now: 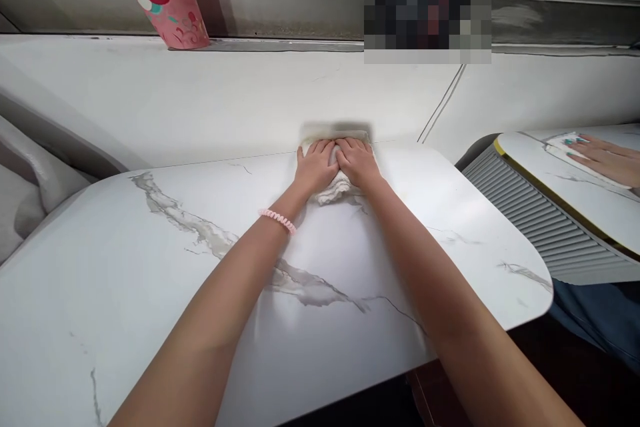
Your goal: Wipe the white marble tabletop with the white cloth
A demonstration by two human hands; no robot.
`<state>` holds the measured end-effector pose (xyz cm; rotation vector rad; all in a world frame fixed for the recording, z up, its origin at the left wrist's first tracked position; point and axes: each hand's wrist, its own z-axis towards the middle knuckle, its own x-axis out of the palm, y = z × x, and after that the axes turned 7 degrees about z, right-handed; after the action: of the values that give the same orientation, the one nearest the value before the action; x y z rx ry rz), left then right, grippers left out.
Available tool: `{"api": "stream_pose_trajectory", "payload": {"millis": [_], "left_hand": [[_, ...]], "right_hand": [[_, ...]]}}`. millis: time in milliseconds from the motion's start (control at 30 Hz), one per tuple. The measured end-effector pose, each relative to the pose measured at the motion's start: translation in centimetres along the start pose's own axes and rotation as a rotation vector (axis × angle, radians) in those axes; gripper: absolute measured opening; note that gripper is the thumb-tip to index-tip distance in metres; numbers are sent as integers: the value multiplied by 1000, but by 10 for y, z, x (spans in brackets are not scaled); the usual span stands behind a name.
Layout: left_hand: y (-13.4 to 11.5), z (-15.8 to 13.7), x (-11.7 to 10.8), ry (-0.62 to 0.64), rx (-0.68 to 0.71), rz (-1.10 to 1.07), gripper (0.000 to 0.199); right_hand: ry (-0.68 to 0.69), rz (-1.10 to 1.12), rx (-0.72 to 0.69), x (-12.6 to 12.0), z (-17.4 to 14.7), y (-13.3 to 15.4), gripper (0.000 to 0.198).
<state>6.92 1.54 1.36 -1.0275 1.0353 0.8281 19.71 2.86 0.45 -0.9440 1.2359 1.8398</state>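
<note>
A whitish folded cloth (340,188) lies at the far edge of the white marble-patterned table (165,293), against the wall. My left hand (316,169) rests palm down on its left half, fingers stretched forward. Beside it, my right hand (357,163) presses flat on the right half, with the thumbs of both hands close together. The upper rim of the cloth shows beyond my fingertips, and its crumpled near edge shows between my wrists. Around my left wrist is a pink coiled band (278,220).
A pink patterned box-like item (175,10) stands on the ledge at the upper left. To the right, another person's hand (605,157) lies on a white cloth (565,147) on a second table (530,153) with ribbed side. A grey seat (30,180) is at left.
</note>
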Motion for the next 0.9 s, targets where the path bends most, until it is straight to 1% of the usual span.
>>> {"api": "stream_pose_trajectory", "payload": {"millis": [100, 233, 333, 433, 567, 667, 767, 900], "left_hand": [[3, 6, 1, -11, -14, -9, 52], [2, 5, 1, -7, -18, 10, 52], [-1, -2, -1, 19, -22, 28, 55], [-5, -19, -5, 53, -18, 53, 59], [-14, -53, -10, 69, -25, 93, 59], [-23, -86, -12, 66, -21, 112, 60], [-34, -127, -15, 72, 13, 116, 61], [-44, -193, -20, 61, 69, 126, 61]], "right_hand": [[-14, 22, 18, 0, 7, 0, 43], [6, 16, 26, -1, 5, 0, 45], [22, 16, 12, -2, -4, 1, 48], [36, 11, 2, -4, -20, 6, 51], [40, -12, -24, -8, -52, 19, 51], [33, -25, -40, -14, -86, 32, 50], [28, -41, -44, -20, -129, 46, 50], [4, -64, -91, -29, -196, 66, 51]]}}
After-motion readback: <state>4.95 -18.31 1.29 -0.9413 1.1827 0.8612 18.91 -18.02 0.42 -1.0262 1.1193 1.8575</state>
